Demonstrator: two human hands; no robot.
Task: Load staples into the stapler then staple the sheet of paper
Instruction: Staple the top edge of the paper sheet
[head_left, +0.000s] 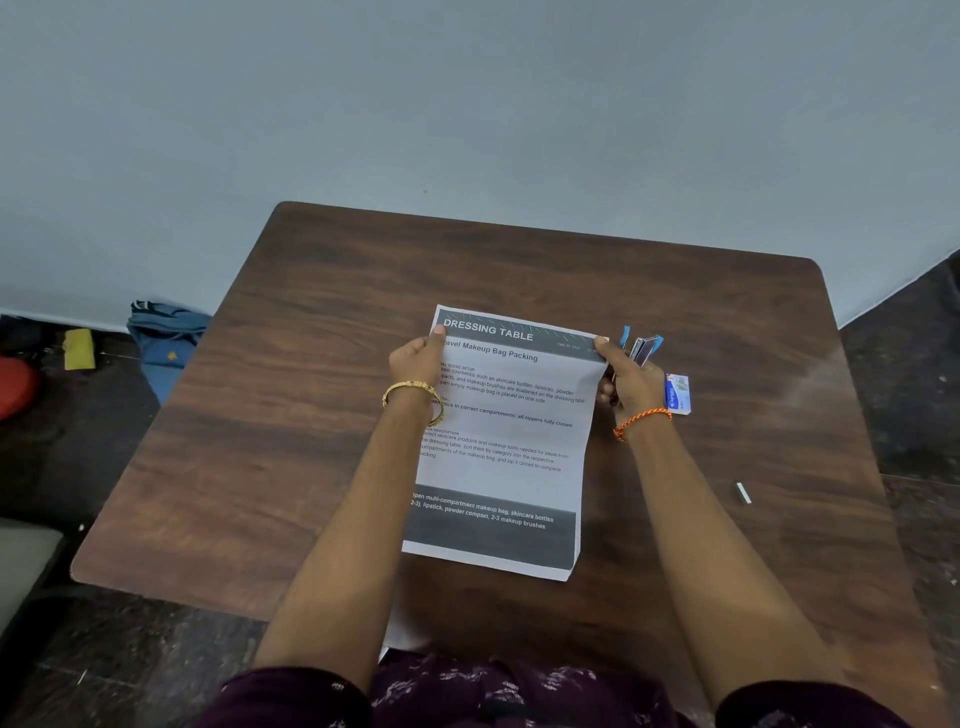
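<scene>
A printed sheet of paper (506, 441) headed "DRESSING TABLE" lies on the brown wooden table (322, 415). My left hand (415, 358) pinches its top left corner. My right hand (626, 379) pinches the top right corner with the thumb on top. Just beyond my right hand lies a small blue and metal stapler (644, 347), apparently opened. A small blue and white staple box (678, 394) rests on the table to the right of my right wrist. A second sheet edge (402, 631) peeks out under my left forearm near the table's front.
A short white strip, perhaps staples (743, 492), lies on the table at the right. On the dark floor to the left are a blue bag (166, 338), a yellow item (79, 349) and a red object (15, 387). A plain wall stands behind the table.
</scene>
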